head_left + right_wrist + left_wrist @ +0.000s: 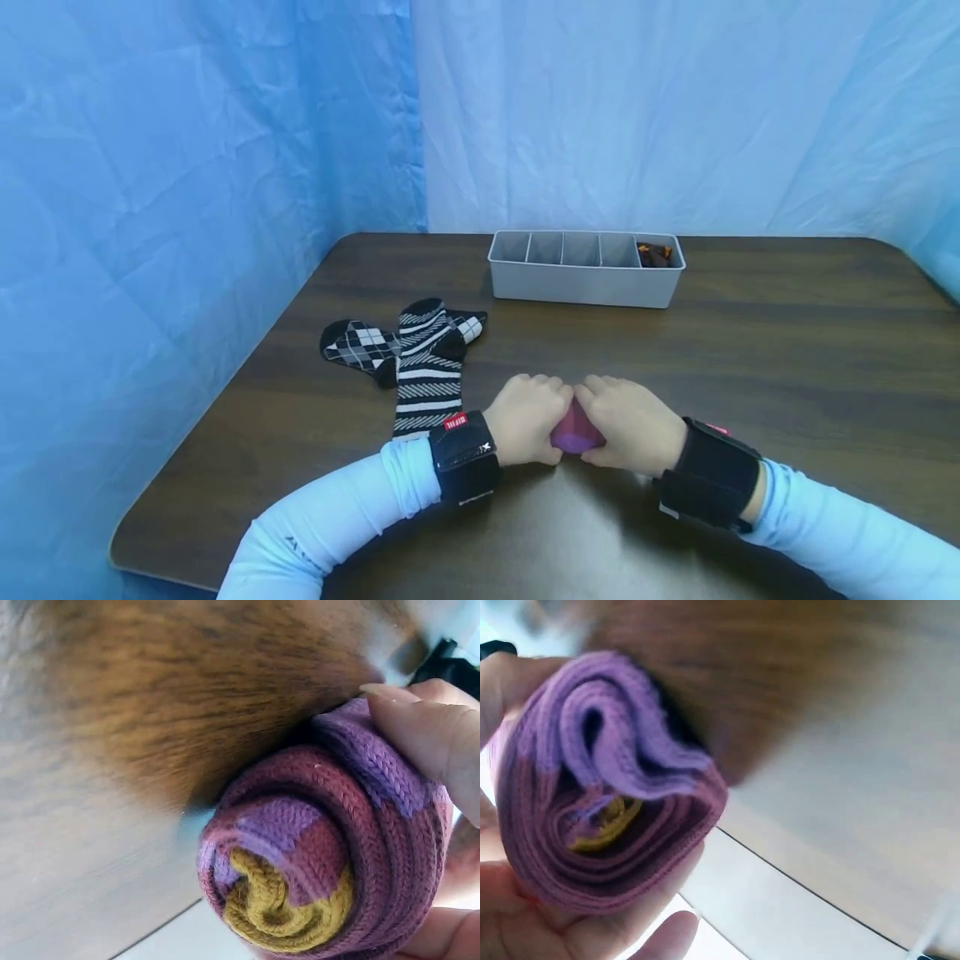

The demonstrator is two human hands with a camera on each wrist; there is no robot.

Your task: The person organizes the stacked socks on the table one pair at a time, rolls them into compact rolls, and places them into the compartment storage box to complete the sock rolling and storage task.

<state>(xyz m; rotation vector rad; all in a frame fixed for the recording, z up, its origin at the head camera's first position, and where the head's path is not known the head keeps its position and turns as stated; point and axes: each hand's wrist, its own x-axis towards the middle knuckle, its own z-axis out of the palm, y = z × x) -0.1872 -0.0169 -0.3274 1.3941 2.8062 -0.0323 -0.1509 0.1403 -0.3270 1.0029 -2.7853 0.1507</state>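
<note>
Head view: a purple knit roll (576,435), seemingly a sock, is gripped from both sides by left hand (529,419) and right hand (632,423), on or just above the desk (787,358); rolling-up judged in hand. Left wrist: coiled end seen, layers loose. Right wrist: mustard core (262,915) exposed; tightening, ends evened, apparently called for

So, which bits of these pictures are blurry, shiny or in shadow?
Head view: pale glare on the near part of the table, with soft dark shadows beside it; left wrist view: the knitted roll shows fairly clear folds, while the table behind is smeared and out of focus; right wrist view: the roll's stitches look crisp, the table blurred and washed out toward the left.
</note>
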